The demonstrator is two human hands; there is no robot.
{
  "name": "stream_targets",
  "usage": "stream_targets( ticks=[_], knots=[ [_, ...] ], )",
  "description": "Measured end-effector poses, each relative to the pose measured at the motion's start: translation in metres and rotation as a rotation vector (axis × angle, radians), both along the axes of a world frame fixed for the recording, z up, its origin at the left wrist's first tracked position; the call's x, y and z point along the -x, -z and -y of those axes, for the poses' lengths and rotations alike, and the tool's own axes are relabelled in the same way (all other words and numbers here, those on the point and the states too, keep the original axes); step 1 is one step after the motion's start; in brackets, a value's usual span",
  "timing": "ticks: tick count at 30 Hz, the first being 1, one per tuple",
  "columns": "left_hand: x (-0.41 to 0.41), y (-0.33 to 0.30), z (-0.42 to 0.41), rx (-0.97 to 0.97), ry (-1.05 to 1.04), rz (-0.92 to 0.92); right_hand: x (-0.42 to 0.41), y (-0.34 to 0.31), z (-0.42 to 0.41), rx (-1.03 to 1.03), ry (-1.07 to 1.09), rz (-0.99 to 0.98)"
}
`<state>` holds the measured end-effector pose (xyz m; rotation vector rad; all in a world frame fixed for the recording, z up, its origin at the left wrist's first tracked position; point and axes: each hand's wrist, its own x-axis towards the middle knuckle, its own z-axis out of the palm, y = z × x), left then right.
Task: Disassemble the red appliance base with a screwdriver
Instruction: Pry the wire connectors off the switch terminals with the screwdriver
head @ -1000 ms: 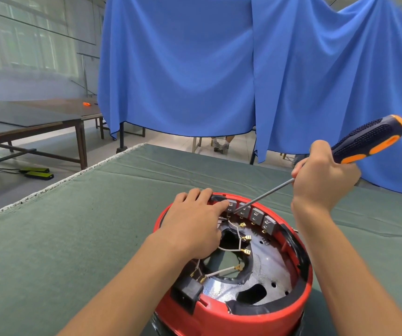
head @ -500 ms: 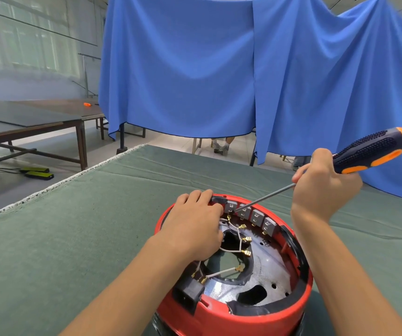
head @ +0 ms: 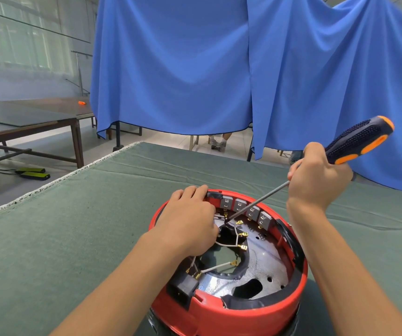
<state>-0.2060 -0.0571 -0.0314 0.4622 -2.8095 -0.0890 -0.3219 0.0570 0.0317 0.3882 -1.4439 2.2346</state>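
The right hand [head: 316,183] grips the screwdriver [head: 357,141]. Its tip pokes inside the red appliance base [head: 255,309] at twelve o'clock. The left hand [head: 190,224] lies flat, holding nothing. The tip might slip and snag the white wires [head: 226,244].

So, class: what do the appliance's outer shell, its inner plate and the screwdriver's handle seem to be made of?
Red outer shell: probably moulded plastic, with a smooth, slightly glossy, even colour.
Inner plate: likely sheet metal, silvery and reflective, with punched holes.
Screwdriver handle: apparently rubbery plastic, matte black with a dotted grip texture and orange inserts; its shaft looks like grey steel.
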Motion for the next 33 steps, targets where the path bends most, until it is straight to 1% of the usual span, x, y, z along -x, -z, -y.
stream_targets(
  ticks=[7, 10, 13, 14, 17, 20, 24, 28, 33],
  knots=[
    [0.0, -0.002, -0.001, -0.046, -0.004, -0.027, -0.004, -0.016, -0.01, 0.175, -0.054, -0.036],
    [-0.001, -0.007, -0.002, -0.073, 0.007, -0.095, -0.004, -0.017, -0.012, 0.165, -0.059, -0.053],
    [-0.003, -0.011, -0.005, -0.113, 0.058, -0.241, -0.003, -0.014, -0.013, 0.098, -0.054, -0.078],
    [-0.005, -0.012, -0.008, -0.124, 0.093, -0.248, -0.002, -0.012, -0.013, 0.072, -0.053, -0.086],
    [-0.007, -0.012, -0.017, -0.145, 0.185, -0.144, -0.002, -0.008, -0.018, -0.022, -0.075, -0.12],
    [-0.008, -0.012, -0.019, -0.182, 0.185, -0.05, -0.003, -0.005, -0.022, -0.074, -0.115, -0.153],
    [-0.008, -0.013, -0.017, -0.231, 0.168, -0.04, -0.004, 0.002, -0.02, -0.205, -0.135, -0.193],
    [-0.007, -0.013, -0.016, -0.326, 0.193, -0.159, -0.006, 0.009, -0.018, -0.461, -0.158, -0.265],
    [-0.006, -0.017, -0.014, -0.581, 0.188, -0.461, -0.005, 0.014, -0.017, -0.676, -0.346, -0.231]
  ],
)
